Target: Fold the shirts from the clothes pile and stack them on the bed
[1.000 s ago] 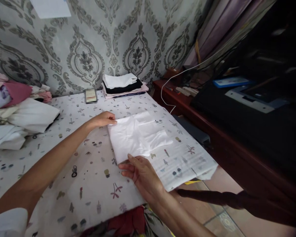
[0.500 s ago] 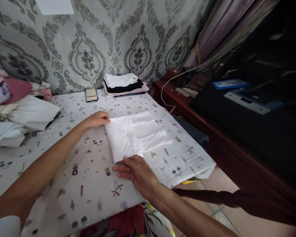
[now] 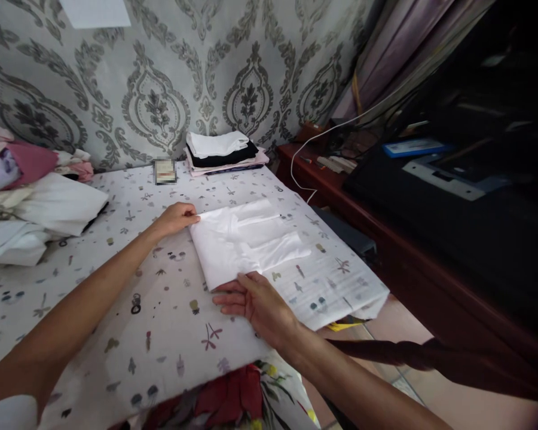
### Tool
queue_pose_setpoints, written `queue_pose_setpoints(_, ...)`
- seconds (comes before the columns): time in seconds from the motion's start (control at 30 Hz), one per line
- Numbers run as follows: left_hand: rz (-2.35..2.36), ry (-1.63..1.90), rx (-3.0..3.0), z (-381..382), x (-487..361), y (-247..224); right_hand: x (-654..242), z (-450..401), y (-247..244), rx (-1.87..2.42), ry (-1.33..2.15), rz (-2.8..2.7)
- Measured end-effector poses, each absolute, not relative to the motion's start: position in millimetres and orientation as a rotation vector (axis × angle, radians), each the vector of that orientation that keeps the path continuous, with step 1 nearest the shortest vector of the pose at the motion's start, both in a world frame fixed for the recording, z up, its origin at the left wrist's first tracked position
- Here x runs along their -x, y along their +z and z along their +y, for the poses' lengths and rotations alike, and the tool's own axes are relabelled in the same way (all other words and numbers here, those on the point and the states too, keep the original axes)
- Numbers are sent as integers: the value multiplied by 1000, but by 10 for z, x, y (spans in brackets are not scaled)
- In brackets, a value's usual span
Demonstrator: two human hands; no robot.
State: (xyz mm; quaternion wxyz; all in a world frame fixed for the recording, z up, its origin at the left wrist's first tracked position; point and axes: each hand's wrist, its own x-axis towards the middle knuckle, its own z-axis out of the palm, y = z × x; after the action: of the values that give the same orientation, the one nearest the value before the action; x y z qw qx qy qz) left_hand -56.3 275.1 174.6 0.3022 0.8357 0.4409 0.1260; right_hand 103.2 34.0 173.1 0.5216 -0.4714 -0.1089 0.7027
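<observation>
A white garment (image 3: 219,248), partly folded, lies on the patterned sheet (image 3: 165,334), with two narrow strips like sleeves or legs reaching to the right. At its far left corner, my left hand (image 3: 179,218) pinches the cloth between thumb and fingers. My right hand (image 3: 255,304) rests along the near edge, its thumb on top of the cloth and its fingers spread below and beside the edge. I cannot make out a firm grip there.
A folded stack of clothes (image 3: 224,152) stands by the wall. Loose clothes (image 3: 40,209) are heaped at the left. A small pixelated square (image 3: 165,171) lies near the wall. To the right is a dark red wooden desk (image 3: 305,170) with a white cable (image 3: 296,161).
My right hand has shifted slightly right along the near edge of the garment, its thumb moving away from the corner. My left hand keeps its pinch at the far corner.
</observation>
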Motion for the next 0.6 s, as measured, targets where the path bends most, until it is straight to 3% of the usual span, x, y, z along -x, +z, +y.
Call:
queue_pose_setpoints(0.2,1194,500,-2619,2327,378,1855,-1317,129,1780,1277,1725,-544)
queue_pose_setpoints(0.3,929,501,-2669,2088,171,1829,-1410,148,1804,1459,1197,-1176)
queue_pose_setpoints(0.43,883,232,-2686,1997,-24,1636,-1390,287,1672,1517,381,-1957)
queue_pose_setpoints(0.6,946,122,-2768,2044,-59,1446,-1350,316,1406,1636,166,-2342)
